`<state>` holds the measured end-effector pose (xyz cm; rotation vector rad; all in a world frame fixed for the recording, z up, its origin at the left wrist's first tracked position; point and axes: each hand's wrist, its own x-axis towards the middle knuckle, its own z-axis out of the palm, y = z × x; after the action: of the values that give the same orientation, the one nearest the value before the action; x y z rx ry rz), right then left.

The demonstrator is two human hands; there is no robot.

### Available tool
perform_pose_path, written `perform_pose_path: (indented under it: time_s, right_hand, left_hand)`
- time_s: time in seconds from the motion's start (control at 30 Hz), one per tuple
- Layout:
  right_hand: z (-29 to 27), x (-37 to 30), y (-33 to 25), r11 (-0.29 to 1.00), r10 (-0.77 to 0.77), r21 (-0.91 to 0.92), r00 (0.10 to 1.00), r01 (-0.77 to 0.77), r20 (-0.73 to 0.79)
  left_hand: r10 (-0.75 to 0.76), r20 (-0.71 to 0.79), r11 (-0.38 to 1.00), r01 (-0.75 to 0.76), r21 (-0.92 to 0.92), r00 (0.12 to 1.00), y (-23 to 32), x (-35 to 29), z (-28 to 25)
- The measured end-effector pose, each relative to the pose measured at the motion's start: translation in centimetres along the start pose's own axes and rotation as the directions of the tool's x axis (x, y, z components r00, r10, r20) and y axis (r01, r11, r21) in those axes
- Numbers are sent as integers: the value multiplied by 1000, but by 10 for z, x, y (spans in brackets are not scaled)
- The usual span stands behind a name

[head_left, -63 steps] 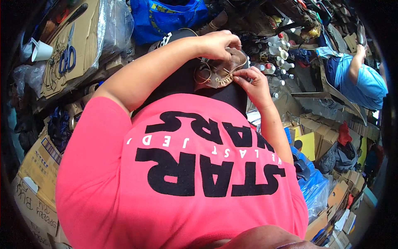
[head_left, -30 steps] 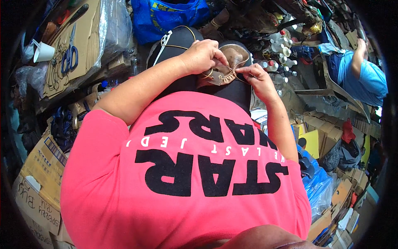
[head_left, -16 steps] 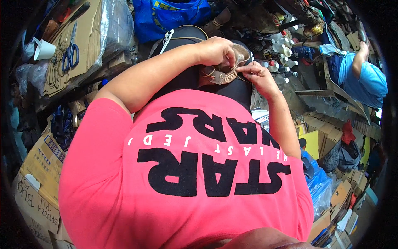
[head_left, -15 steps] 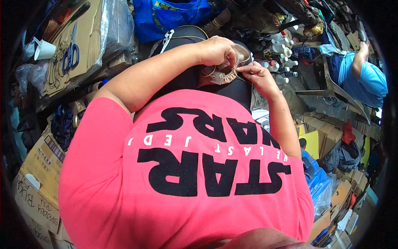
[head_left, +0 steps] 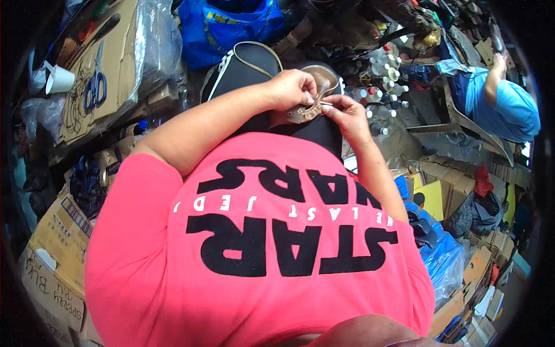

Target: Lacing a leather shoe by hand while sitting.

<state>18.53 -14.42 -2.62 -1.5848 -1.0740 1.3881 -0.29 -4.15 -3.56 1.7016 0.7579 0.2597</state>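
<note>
A brown leather shoe (head_left: 322, 79) with a gathered, stitched edge rests on my black-clad lap, its opening facing up. My left hand (head_left: 293, 89) is closed, pinching at the shoe's edge from the left. From the right, my right hand (head_left: 347, 114) pinches the same edge between thumb and forefinger, the fingertips of both hands nearly meeting. Whether a thread or needle is between them is too small to tell. A thin tan lace (head_left: 258, 45) loops over my left knee and runs behind my left hand.
Blue-handled scissors (head_left: 95, 87) and a white cup (head_left: 59, 79) are on stacked cardboard at left. A blue bag (head_left: 231, 26) lies ahead. Several plastic bottles (head_left: 388, 87) stand right of my knees. Another person in a blue shirt (head_left: 503, 107) is at far right. Cardboard boxes (head_left: 58, 237) flank me.
My left hand has moved out of the shoe's opening to its edge, and my hands have drawn closer together. The tan lace now arches in a wider loop over the knee.
</note>
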Motion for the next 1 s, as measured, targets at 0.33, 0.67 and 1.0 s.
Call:
perform_pose_path:
  time_s: [0.33,0.67,1.0]
  right_hand:
    - [-13,-3,0,979,-150,-134,988,151,17]
    - [-26,-26,10,951,-122,-277,990,135,64]
    - [-16,-29,6,938,-158,-315,987,145,-15]
  left_hand:
    - [183,47,882,-185,433,982,5,-13,-30]
    - [-6,184,912,-70,404,983,37,-12,-16]
    - [51,214,887,-143,440,975,35,-10,-14]
